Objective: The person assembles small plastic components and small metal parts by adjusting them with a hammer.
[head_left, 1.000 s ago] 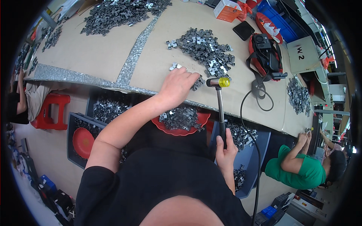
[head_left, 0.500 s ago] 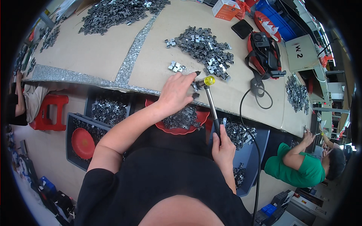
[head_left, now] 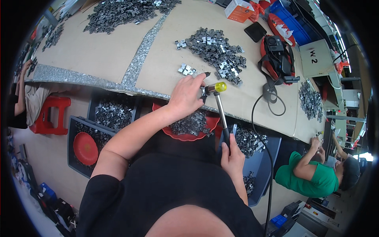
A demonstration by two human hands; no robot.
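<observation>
My right hand [head_left: 233, 158] is wrapped round the black grip of a hammer [head_left: 222, 112] with a silver shaft and a clear yellow face. The hammer's head lies level just right of my left fingers. My left hand [head_left: 185, 93] rests at the table's front edge, black covers on its index fingertip and thumb. Between these fingers sits a small metal piece [head_left: 203, 91], mostly hidden by the hand and the hammer head. A few joined metal pieces [head_left: 186, 69] lie just beyond my left hand, with a larger pile [head_left: 217, 51] behind them.
Below the edge are a red scalloped bowl [head_left: 185, 137] of metal pieces and grey bins [head_left: 272, 158]. A head-strap camera rig [head_left: 278, 57] with a black cable [head_left: 270, 158] lies right. A co-worker in green [head_left: 308, 175] works at the right; another person's arm [head_left: 21, 91] shows far left.
The hammer head has shifted very slightly to the right and down. My left thumb has drawn a little closer to the index finger. The green-clad co-worker's hands have moved.
</observation>
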